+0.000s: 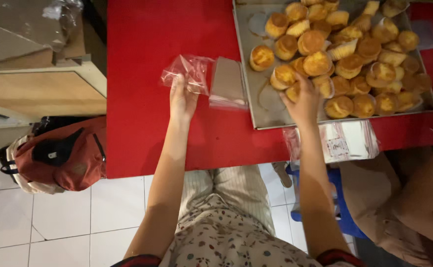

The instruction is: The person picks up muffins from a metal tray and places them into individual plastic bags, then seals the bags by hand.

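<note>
My left hand [182,97] pinches a clear plastic bag [187,70] over the red table [142,113]. Next to it lies a stack of clear bags [227,84]. My right hand [305,101] reaches onto the metal tray [263,114] and closes on a golden muffin [294,91] at the tray's near edge. Many muffins [354,59] in paper cups fill the tray.
A pile of packed bags [347,141] lies at the table's front edge, right of my right arm. Another person's arm [426,198] shows at the right. A red backpack [63,155] sits on the white tiled floor at left, below a wooden cabinet [38,89].
</note>
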